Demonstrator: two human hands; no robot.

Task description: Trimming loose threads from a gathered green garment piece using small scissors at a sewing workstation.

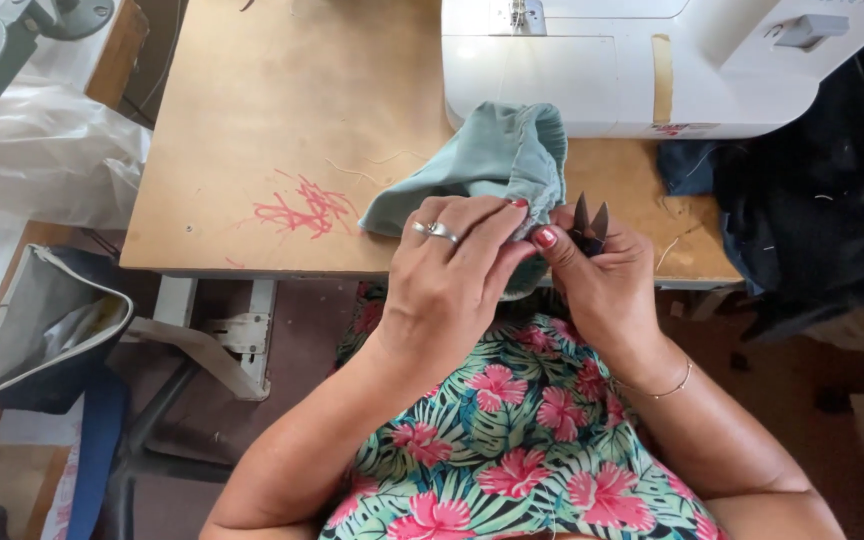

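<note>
Green fabric (497, 160) lay bunched on the wooden surface (252, 120), just in front of the white sewing machine (652, 70), near edge hanging over the surface's rim. Pinched at that edge by left hand (447, 270), grip closed on the cloth. Right hand (602, 280) touching it from the right, grip closed round small thread snips (590, 222), blades slightly apart, pointing up and away from the body. Fabric edge sat immediately left of the blades, long axis running away toward the machine. Both hands equally near.

White sewing machine (592, 70); dark fabric (812, 210)
</note>
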